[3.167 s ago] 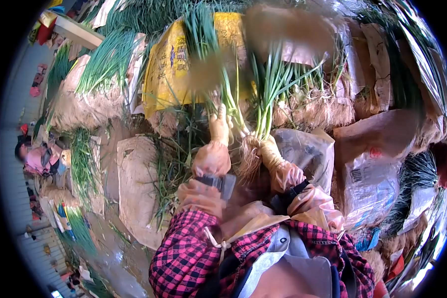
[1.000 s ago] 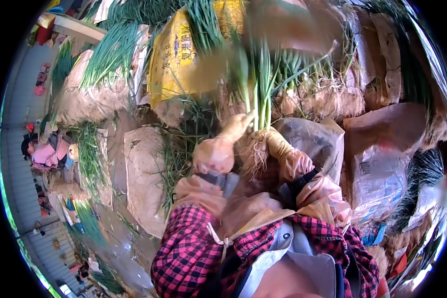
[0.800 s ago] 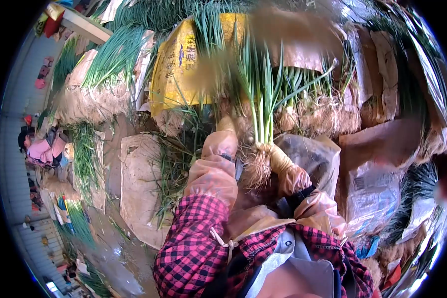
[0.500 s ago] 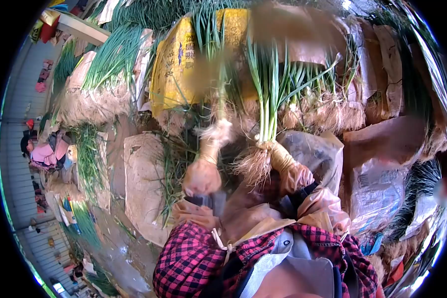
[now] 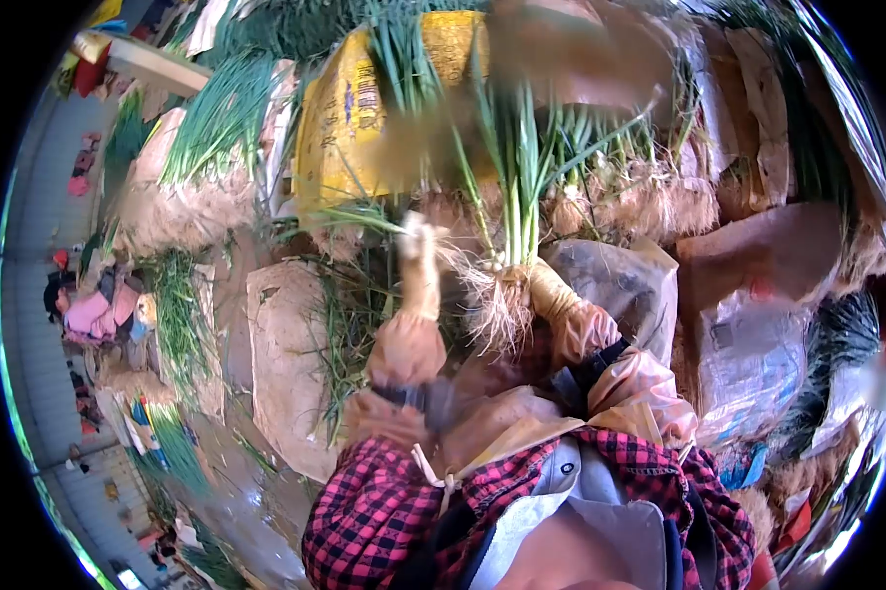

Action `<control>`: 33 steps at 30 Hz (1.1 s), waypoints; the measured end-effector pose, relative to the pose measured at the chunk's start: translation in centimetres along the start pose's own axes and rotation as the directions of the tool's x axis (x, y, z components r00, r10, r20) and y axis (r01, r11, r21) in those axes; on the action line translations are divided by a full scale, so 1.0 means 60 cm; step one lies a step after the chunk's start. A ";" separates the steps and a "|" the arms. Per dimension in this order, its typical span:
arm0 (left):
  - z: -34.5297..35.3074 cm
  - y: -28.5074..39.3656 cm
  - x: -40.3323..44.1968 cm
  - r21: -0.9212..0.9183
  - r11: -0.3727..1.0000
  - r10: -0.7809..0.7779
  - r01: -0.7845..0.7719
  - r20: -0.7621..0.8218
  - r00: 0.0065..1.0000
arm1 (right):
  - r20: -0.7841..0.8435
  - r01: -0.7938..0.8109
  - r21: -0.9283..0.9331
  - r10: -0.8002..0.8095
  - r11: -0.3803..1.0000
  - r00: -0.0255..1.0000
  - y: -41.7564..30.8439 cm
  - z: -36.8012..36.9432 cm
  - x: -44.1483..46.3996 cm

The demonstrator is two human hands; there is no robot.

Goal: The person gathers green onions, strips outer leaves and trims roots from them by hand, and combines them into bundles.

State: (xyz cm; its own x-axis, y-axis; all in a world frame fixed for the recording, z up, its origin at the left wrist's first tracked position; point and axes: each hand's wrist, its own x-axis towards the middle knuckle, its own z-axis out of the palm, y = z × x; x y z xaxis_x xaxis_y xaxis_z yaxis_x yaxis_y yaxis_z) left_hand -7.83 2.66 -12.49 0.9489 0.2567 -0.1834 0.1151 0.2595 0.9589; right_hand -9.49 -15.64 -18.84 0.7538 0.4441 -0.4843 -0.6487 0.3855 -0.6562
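The left hand (image 5: 419,265), its grip too blurred to judge, is off the scallion bunch (image 5: 515,208), unlike 1 second ago; the right hand (image 5: 553,287) pinches the root end, seemingly steadying it alone.

On my feed I can read no word for certain. Beyond the onions (image 5: 518,211) gripped in the right hand (image 5: 553,293) and off to the left, the yellow sack (image 5: 330,162) carries dark Chinese characters in columns, with a small blue mark among them, all too blurred for me to spell out. To the right of that grip, I see faint print and a reddish mark on the pale sack (image 5: 748,369), both illegible.
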 end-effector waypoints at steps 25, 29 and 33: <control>0.018 -0.063 -0.042 0.565 0.806 0.024 -0.179 0.270 0.963 | -0.153 0.066 -0.008 -0.066 0.998 0.986 -0.004 0.019 -0.013; -0.030 -0.055 -0.026 0.814 0.555 0.136 -0.173 0.116 0.984 | -0.170 0.078 -0.015 -0.079 0.997 0.982 -0.007 0.022 -0.012; -0.117 -0.121 0.046 0.668 0.730 -0.092 0.143 -0.112 0.990 | -0.140 0.092 0.047 -0.085 0.995 0.987 -0.011 0.023 -0.016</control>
State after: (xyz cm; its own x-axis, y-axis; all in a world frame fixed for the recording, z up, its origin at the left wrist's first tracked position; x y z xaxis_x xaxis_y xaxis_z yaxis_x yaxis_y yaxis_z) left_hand -8.12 8.03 -21.50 0.8957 0.3342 -0.2934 0.4159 -0.3960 0.8187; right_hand -9.91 -15.19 -17.17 0.8133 0.2924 -0.5030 -0.5807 0.4620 -0.6703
